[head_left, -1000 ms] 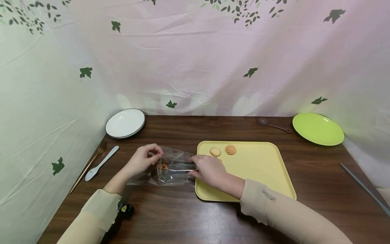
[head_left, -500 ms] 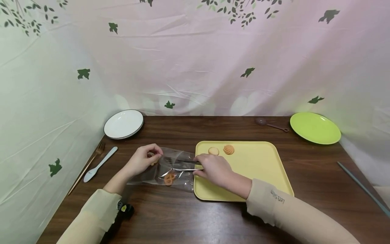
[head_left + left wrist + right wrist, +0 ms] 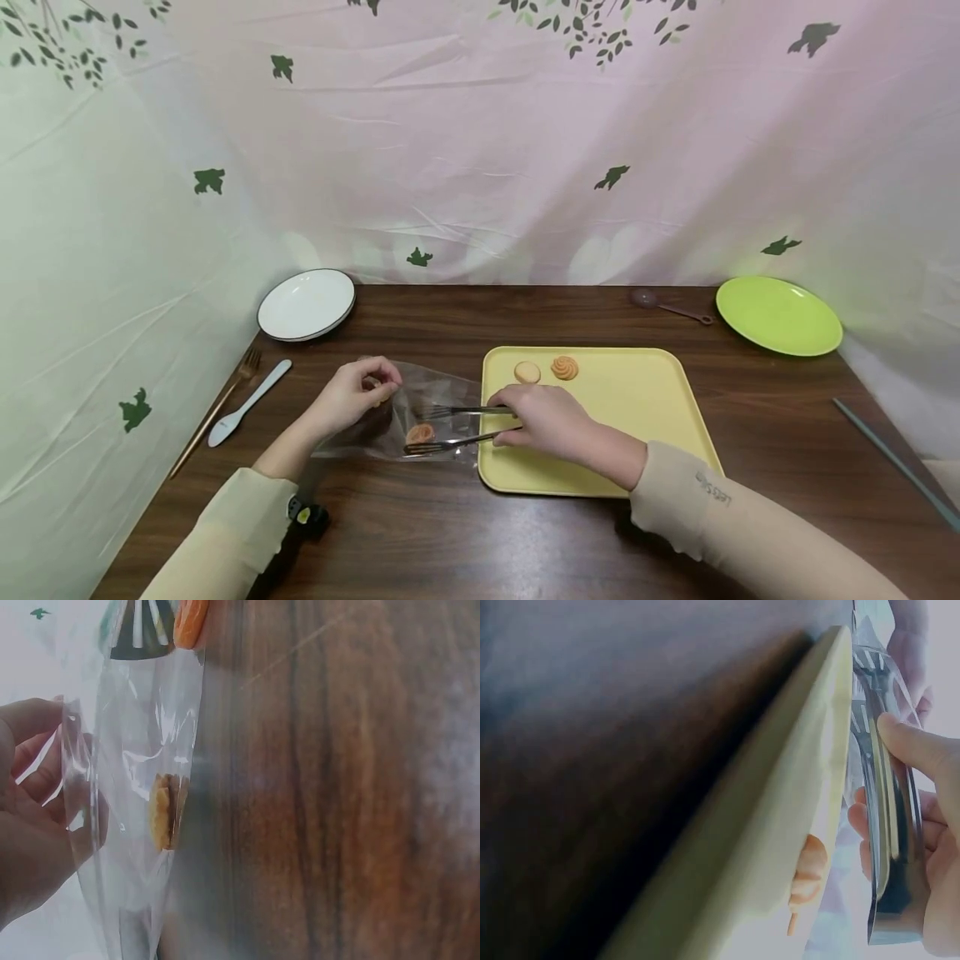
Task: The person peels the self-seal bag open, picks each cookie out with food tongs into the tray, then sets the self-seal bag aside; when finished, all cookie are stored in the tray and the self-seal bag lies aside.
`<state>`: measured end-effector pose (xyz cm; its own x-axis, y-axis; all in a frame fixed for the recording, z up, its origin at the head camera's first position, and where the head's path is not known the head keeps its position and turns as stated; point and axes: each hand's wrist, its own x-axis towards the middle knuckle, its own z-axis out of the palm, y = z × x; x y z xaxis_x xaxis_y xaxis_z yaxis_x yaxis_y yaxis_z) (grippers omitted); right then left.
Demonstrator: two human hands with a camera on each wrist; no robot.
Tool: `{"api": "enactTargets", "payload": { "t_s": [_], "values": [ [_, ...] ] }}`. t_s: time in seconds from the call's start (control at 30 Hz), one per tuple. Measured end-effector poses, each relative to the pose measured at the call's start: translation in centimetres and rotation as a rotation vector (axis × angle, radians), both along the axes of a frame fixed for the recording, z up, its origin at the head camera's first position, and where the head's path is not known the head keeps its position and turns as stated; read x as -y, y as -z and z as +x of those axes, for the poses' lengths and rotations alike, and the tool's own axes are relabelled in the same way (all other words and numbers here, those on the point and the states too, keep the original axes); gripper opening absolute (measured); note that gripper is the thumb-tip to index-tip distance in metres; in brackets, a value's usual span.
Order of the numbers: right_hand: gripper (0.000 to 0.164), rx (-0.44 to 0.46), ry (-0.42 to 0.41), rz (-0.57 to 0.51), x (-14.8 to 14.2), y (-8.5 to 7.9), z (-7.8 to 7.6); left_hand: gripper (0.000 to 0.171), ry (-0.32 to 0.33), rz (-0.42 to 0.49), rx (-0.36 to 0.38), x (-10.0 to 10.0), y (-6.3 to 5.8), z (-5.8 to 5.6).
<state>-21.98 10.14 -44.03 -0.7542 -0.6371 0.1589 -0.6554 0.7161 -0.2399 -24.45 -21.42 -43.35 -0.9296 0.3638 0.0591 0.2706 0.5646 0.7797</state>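
Note:
My left hand (image 3: 352,392) pinches the edge of a clear plastic bag (image 3: 450,387) lying on the table. Inside the bag is a round orange-brown cookie (image 3: 420,433); the left wrist view also shows a pale cookie (image 3: 161,812) deeper in it. With thumb and fingers on both arms, my right hand (image 3: 551,421) holds metal tongs (image 3: 892,817) over the tray's left edge. Their slotted, fork-like ends (image 3: 141,630) are spread apart within the bag's mouth, beside the orange-brown cookie and holding nothing visible.
A yellow tray (image 3: 637,425) carries a smooth oval cookie (image 3: 527,372) and a swirled cookie (image 3: 565,367). Around it lie a white plate (image 3: 307,304), a green plate (image 3: 780,317), a fork (image 3: 217,412), a white spoon (image 3: 249,404), a brown spoon (image 3: 671,308) and a grey stick (image 3: 892,462).
The tongs have spread wide and let go of the orange-brown cookie, which now lies in the bag. My right hand has drawn back to the right. The left hand stays put.

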Motion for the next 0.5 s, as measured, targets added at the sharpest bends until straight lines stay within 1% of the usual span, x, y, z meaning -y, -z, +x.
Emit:
{"api": "enactTargets", "payload": {
  "t_s": [0.07, 0.17, 0.37, 0.5],
  "values": [
    [0.045, -0.008, -0.013, 0.002, 0.0, 0.2, 0.1, 0.005, 0.007, -0.015, 0.004, -0.4, -0.8, 0.6],
    [0.042, -0.033, -0.019, -0.001, 0.0, 0.5, 0.3, 0.005, 0.016, -0.022, -0.002, -0.6, -1.0, 0.8],
    [0.038, -0.059, -0.003, -0.020, -0.1, 0.5, 0.4, 0.006, -0.002, -0.020, -0.017, 0.5, 1.5, -0.3],
    [0.039, -0.078, 0.007, -0.021, -0.2, 0.6, 0.5, 0.008, 0.003, -0.023, -0.022, 0.9, 2.0, -0.6]
  ]
}}
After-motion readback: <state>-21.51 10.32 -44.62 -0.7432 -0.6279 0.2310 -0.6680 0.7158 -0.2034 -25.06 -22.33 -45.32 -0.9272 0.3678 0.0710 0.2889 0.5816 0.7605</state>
